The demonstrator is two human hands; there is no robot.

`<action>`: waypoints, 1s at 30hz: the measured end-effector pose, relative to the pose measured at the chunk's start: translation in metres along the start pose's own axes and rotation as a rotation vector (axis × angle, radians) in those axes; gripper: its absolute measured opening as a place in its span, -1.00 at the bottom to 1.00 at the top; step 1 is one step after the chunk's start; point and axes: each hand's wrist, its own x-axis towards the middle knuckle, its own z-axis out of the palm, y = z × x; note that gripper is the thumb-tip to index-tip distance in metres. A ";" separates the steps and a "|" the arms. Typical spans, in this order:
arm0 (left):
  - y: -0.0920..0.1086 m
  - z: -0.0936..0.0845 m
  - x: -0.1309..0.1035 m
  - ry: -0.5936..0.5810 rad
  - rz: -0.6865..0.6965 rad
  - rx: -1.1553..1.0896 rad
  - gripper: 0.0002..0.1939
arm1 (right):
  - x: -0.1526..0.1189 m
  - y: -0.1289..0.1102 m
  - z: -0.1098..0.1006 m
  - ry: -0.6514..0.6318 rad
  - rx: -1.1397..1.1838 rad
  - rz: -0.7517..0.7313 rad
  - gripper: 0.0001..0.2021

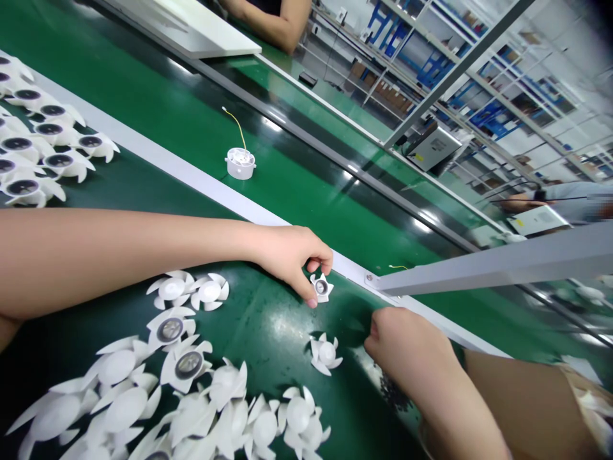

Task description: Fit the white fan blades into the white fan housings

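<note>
Between the thumb and fingers of my left hand (299, 262) is a small white fan blade wheel (321, 288), its dark-ringed hub facing up. My right hand (407, 338) is curled closed to the right of it; whatever is in those fingers is hidden. Below my left hand lies a single fan blade wheel (326, 352) with its smooth side up. Beneath my right wrist is a heap of tiny dark parts (395, 393), too small to name. Many loose white fan blade wheels (189, 364) cover the near left of the green table (268, 326), some overlapping.
At far left, more fan blade wheels (60, 160) sit hub up. Beyond a white rail (191, 185), a round white fan housing (241, 163) with a yellow wire stands on the green belt (297, 185). A grey post (498, 259) and cardboard box (522, 396) flank my right arm. Other people sit across.
</note>
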 end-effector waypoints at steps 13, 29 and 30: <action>-0.004 0.006 0.003 0.021 0.152 0.090 -0.55 | 0.018 -0.015 -0.005 0.430 0.807 -0.653 -0.88; -0.001 0.011 0.004 0.085 0.102 0.071 -0.65 | 0.014 -0.033 0.007 0.726 0.355 -0.661 -0.87; -0.001 0.011 0.004 0.083 0.095 0.068 -0.65 | 0.011 -0.034 0.007 0.751 0.322 -0.663 -0.86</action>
